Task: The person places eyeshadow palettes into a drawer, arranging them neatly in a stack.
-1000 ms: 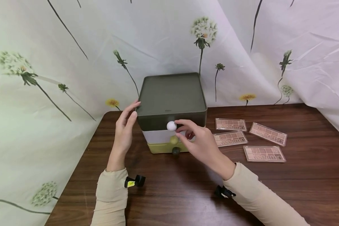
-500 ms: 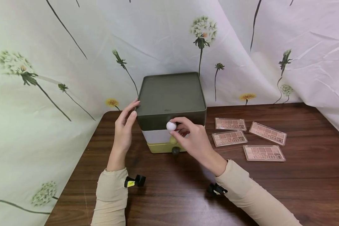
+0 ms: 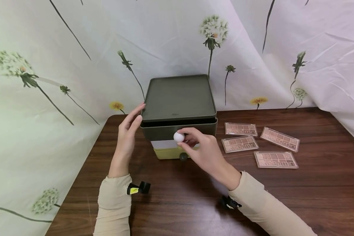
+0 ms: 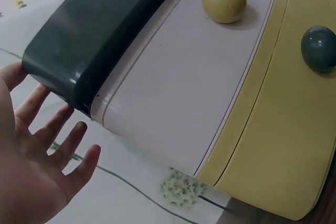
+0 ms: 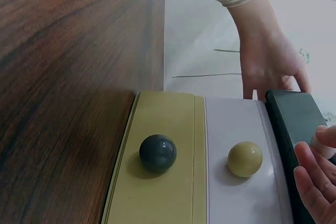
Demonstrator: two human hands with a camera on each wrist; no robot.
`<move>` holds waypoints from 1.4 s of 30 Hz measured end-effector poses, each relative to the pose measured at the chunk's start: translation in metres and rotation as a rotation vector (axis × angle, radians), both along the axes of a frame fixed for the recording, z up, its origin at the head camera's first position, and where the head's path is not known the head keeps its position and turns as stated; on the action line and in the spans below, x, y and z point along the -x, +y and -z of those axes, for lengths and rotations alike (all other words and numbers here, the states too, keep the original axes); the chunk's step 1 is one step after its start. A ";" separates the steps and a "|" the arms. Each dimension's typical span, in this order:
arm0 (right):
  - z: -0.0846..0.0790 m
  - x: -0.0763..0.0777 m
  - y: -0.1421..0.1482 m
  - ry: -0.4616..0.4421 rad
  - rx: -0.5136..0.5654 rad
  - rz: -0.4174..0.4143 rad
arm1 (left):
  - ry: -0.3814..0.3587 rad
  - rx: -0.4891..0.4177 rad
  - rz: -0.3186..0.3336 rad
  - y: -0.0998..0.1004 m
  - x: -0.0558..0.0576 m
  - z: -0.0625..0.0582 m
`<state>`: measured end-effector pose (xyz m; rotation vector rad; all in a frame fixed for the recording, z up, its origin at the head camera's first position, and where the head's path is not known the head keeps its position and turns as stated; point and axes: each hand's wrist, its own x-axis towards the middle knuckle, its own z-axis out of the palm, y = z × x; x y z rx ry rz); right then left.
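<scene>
A small three-tier drawer box [image 3: 180,95] stands at the back of the table. Its dark green top drawer [image 3: 160,132] is slid out slightly, with a dark gap below the lid. My right hand [image 3: 207,150] pinches the round white knob [image 3: 178,137] on that drawer between thumb and fingers. My left hand [image 3: 127,137] rests against the box's upper left side, fingers spread and fairly straight. Below, the white middle drawer [image 4: 163,93] with its yellow knob [image 4: 224,1] and the yellow bottom drawer [image 4: 257,150] with its dark green knob [image 5: 157,153] are closed.
Several eyeshadow palettes in clear cases, such as the nearest palette [image 3: 276,160], lie to the right of the box on the dark wooden table [image 3: 177,203]. Behind hangs a white cloth [image 3: 171,39] with a dandelion print, close to the table's back edge.
The right hand has closed its pinch on the white knob and drawn the top drawer toward me, opening a gap under the lid. The left hand stays at the box's side.
</scene>
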<state>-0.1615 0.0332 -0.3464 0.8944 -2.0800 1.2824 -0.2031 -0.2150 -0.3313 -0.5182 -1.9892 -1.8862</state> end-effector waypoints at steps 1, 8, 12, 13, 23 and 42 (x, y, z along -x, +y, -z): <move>0.000 -0.002 0.000 0.006 -0.007 -0.001 | -0.002 -0.003 0.002 0.000 0.000 0.000; -0.003 -0.017 0.003 0.037 -0.048 -0.005 | -0.012 -0.008 0.004 -0.001 -0.001 -0.001; -0.003 -0.024 0.005 0.041 -0.057 -0.021 | -0.014 -0.017 0.010 -0.001 -0.001 -0.001; -0.002 -0.025 0.006 0.044 -0.060 -0.025 | -0.015 -0.019 0.013 -0.001 -0.001 -0.001; -0.002 -0.038 0.011 0.139 -0.074 -0.041 | -0.032 -0.040 0.021 -0.001 0.000 -0.001; 0.001 -0.052 0.022 0.134 -0.117 -0.067 | -0.018 -0.036 0.039 -0.001 0.001 0.001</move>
